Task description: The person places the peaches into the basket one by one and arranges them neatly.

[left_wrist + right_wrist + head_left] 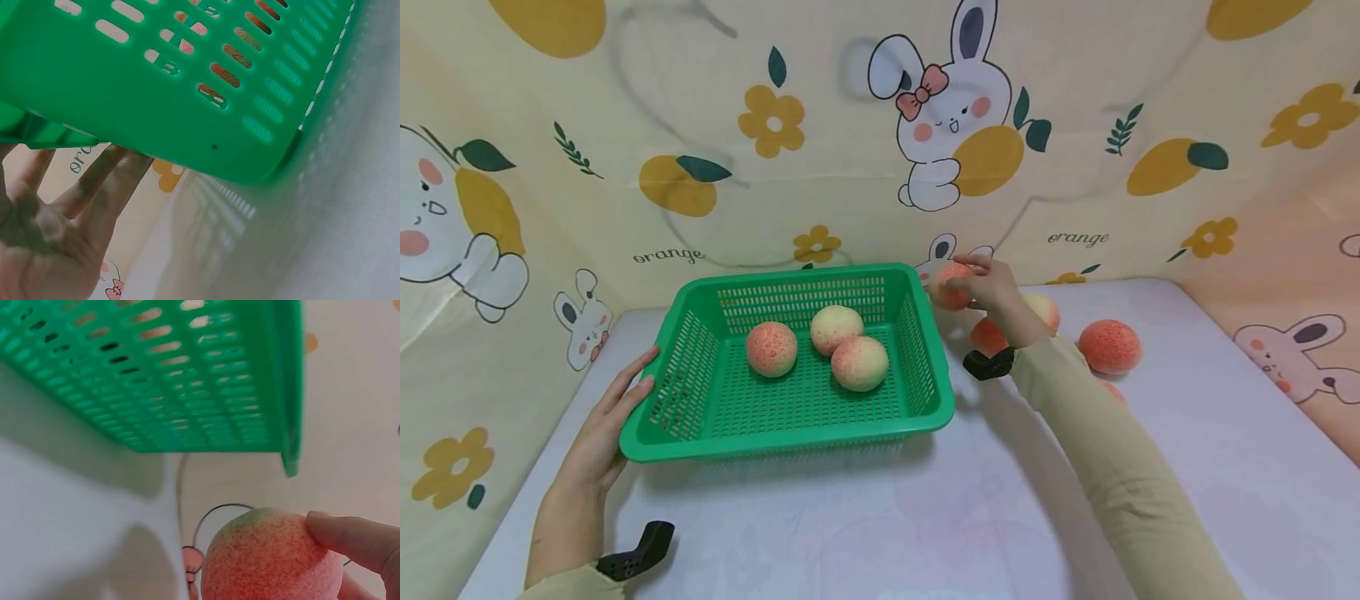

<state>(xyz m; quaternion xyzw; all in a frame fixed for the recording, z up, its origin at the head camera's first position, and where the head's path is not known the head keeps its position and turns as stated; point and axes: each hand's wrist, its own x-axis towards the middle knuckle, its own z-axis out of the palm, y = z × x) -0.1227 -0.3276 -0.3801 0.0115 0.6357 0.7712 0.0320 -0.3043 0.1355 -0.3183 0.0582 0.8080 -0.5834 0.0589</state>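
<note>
Fingers of the right hand (992,287) are curled round a peach (950,286), held off the table (865,517) just outside the far right corner of the green basket (925,392); left hand (602,433) lies flat with straight fingers against the basket's left wall. Head view: three peaches (831,346) sit inside the basket, more loose ones (1108,346) on the table behind the right arm, some partly hidden by wrist and sleeve, so count is unclear. Left wrist view: straight, slightly spread left fingers (94,178) sit under the basket rim (56,134), nothing gripped; peaches only glimpsed through the slots. Right wrist view: right thumb (356,537) presses the peach's side, other fingers out of frame; basket corner (287,425) close above, blurred. Handling, my read: peach looks light, matte, speckled, probably foam or soft plastic, not slippery; round, so take it across the widest part with thumb opposed. Basket looks like thin stiff plastic, likely slides easily, best held at the rim. Can't tell peach firmness from these views.
</note>
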